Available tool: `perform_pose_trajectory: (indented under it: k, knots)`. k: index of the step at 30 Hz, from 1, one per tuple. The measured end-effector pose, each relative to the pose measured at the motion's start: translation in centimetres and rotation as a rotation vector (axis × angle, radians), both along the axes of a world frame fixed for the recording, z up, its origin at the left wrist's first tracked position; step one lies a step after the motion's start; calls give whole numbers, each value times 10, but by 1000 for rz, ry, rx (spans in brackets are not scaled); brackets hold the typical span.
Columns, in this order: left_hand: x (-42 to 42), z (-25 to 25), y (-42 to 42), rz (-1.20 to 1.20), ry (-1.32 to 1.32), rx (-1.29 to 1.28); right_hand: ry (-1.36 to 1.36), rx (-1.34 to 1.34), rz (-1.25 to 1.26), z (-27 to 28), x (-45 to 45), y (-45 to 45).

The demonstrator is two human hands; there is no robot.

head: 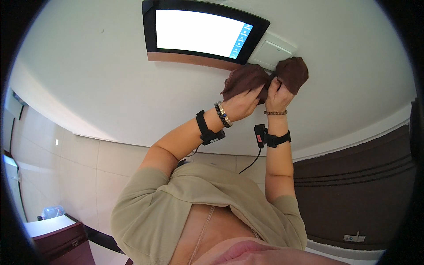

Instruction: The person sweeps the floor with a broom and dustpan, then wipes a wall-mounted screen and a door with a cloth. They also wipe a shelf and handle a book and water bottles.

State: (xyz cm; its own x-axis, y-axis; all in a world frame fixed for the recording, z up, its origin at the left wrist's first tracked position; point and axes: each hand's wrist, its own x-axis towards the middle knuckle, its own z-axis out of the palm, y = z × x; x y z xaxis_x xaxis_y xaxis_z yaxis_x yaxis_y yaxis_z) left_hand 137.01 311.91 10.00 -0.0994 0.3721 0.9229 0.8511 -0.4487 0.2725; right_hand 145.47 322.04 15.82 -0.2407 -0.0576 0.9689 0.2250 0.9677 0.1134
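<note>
Before me a dark brown cloth point(246, 79) is bunched up against the white wall, gripped by both hands. My left hand point(243, 104) holds its left part, fingers pressed into the folds. My right hand point(280, 96) grips the right part, which rises over the fingers and overlaps the lower right corner of a white wall switch point(272, 53). Left of the switch is a wall-mounted touch panel point(198, 33) with a lit, mostly white screen and a blue icon strip. The cloth's left part lies just under the panel's lower right corner. Some fingertips are hidden by cloth.
Black straps with small devices circle both forearms, and a cable point(251, 164) hangs from the right one. Pale floor tiles point(79, 172) lie to the left, with a dark red cabinet point(63, 235) at lower left. A dark brown panel point(351, 198) with a socket point(354, 238) is at right.
</note>
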Motion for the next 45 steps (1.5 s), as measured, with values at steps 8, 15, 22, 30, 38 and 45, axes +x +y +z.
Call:
perform_pose_trajectory:
  k: [8, 15, 22, 30, 38, 45]
  knots:
    - [1, -2, 8, 53, -14, -34, 49, -41, 74, 42, -15, -12]
    - [2, 11, -3, 118, 33, -14, -125, 220, -161, 52, -17, -21]
    - [-1, -8, 9, 114, 31, -79, -48, 116, -10, 41, -13, -18]
    - [-1, -1, 4, 135, 34, -61, 35, 47, 7, 27, -7, -10]
    - [-1, 2, 4, 23, -44, -96, -19, -62, 14, 6, -2, -12]
    - [0, 0, 4, 57, -22, -122, -9, -131, 97, -18, 4, -17]
